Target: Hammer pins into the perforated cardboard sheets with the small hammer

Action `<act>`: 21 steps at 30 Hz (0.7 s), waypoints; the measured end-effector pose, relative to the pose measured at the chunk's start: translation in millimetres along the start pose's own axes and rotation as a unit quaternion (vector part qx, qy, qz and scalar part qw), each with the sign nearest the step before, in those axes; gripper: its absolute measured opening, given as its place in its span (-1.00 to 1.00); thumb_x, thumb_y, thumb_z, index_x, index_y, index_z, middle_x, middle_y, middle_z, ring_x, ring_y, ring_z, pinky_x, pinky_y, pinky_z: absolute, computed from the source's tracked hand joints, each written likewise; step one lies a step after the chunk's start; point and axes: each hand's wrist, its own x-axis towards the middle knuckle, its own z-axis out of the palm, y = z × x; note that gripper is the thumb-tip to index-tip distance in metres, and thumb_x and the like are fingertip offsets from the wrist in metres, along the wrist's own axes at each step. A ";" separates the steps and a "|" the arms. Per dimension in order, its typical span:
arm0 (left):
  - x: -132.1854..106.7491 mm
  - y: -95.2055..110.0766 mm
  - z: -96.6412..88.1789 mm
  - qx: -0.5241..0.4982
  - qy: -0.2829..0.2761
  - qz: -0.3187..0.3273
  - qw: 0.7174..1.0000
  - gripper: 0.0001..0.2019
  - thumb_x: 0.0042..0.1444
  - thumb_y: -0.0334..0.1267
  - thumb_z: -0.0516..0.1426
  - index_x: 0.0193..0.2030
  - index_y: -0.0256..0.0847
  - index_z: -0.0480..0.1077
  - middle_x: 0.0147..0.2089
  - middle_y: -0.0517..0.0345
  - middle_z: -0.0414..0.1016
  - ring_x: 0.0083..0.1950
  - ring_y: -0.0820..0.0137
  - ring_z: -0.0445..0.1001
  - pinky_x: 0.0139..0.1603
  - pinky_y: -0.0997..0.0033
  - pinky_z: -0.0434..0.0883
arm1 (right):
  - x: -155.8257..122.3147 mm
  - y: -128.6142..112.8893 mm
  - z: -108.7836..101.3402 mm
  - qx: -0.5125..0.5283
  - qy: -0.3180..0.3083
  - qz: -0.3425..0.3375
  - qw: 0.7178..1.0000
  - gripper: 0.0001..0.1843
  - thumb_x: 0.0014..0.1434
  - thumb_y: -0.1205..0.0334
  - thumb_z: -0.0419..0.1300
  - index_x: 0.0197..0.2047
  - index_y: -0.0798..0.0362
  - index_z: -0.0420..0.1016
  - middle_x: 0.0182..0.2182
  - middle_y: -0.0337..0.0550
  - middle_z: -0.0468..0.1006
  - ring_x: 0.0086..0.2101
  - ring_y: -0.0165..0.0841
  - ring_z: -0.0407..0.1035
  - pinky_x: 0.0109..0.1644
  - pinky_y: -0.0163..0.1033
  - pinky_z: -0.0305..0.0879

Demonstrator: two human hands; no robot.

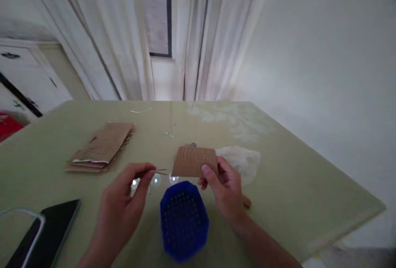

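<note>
My left hand (126,202) is closed in a pinch on thin tweezers (161,171), whose two slim prongs point right. Just beyond their tips is a small piece of brown cardboard (193,162) marked with rows of tiny holes or dots. My right hand (225,189) grips this piece at its right edge, thumb on top and fingers beneath. Below and between both hands stands a blue plastic basket (162,214) with a dotted bottom. A stack of similar brown cardboard pieces (108,140) lies to the left, apart from my hands.
Crumpled translucent plastic (243,160) lies behind my right hand, and a brown stick-like end (246,201) shows beside its wrist. A dark tablet-like device (58,226) with a white cable (38,235) occupies the table's (293,185) near left. Small white scraps (168,134) lie farther back.
</note>
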 end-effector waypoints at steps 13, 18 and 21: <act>34.8 -74.1 -36.3 0.266 -0.166 -0.109 0.943 -0.60 0.25 -0.04 -0.03 -0.22 -0.10 0.62 -0.10 -0.07 0.79 -0.01 0.00 0.72 0.01 0.12 0.52 | -5.6 8.8 -5.8 0.076 -0.052 0.007 0.996 -0.80 0.44 0.07 0.35 -0.11 0.03 0.67 -0.45 -0.22 0.65 -0.47 -0.43 0.53 -0.40 -0.39 0.45; 37.5 -68.1 -29.1 0.299 -0.180 -0.103 0.931 -0.59 0.28 -0.07 -0.03 -0.16 -0.13 0.63 -0.05 -0.10 0.79 0.01 0.00 0.72 0.02 0.12 0.52 | -6.7 6.5 -4.2 0.075 -0.051 0.010 0.996 -0.79 0.44 0.06 0.35 -0.11 0.04 0.67 -0.43 -0.20 0.65 -0.47 -0.42 0.53 -0.41 -0.37 0.44; 37.2 -64.5 -24.9 0.289 -0.171 -0.105 0.936 -0.61 0.27 -0.06 0.00 -0.12 -0.14 0.63 -0.06 -0.08 0.79 0.00 0.03 0.72 0.02 0.15 0.52 | -6.6 5.5 -4.1 0.076 -0.057 0.009 0.995 -0.80 0.44 0.07 0.35 -0.10 0.04 0.67 -0.44 -0.19 0.66 -0.47 -0.41 0.53 -0.41 -0.36 0.45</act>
